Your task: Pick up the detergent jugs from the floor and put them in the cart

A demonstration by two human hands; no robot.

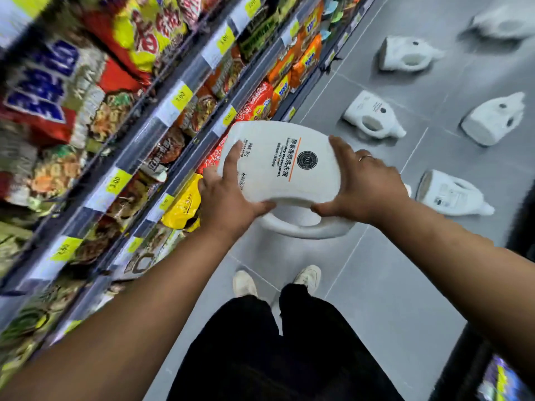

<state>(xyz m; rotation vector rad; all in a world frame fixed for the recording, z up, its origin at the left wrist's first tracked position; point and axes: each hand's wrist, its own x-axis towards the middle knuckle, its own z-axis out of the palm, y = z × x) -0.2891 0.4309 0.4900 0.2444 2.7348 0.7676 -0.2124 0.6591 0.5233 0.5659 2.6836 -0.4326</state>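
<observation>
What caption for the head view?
Left hand and right hand hold a white detergent jug above the floor; more jugs lie there.

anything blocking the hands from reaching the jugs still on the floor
Nothing visible lies between them: bare floor leads to the nearest floor jug. But the left hand and right hand both grip the held jug, so neither is free.

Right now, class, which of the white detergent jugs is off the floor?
The jug gripped between the left hand and the right hand, label facing up; the other jugs lie on the grey floor.
</observation>
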